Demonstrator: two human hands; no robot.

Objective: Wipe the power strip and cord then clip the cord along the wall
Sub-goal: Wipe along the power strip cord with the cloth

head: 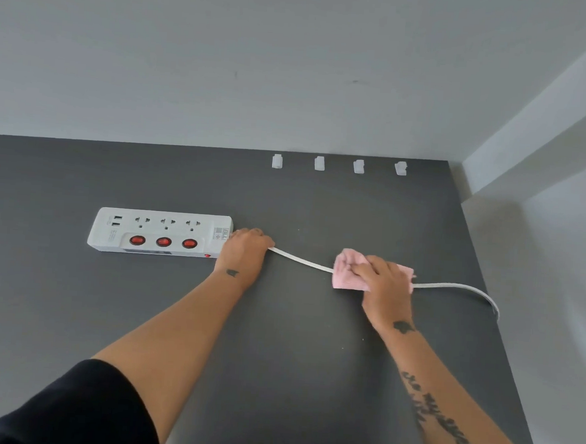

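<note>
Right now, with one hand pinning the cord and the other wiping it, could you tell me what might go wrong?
1. The cord hangs over the table's right edge; a hard pull by the right hand with the pink cloth could drag it.
2. The left hand holds only the cord end, so the power strip may slide.
3. The four clips still stand empty.

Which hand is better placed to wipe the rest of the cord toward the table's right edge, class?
The right hand. It already presses the pink cloth around the cord, with the unwiped stretch running on to its right. The left hand pins the cord beside the power strip.
</note>
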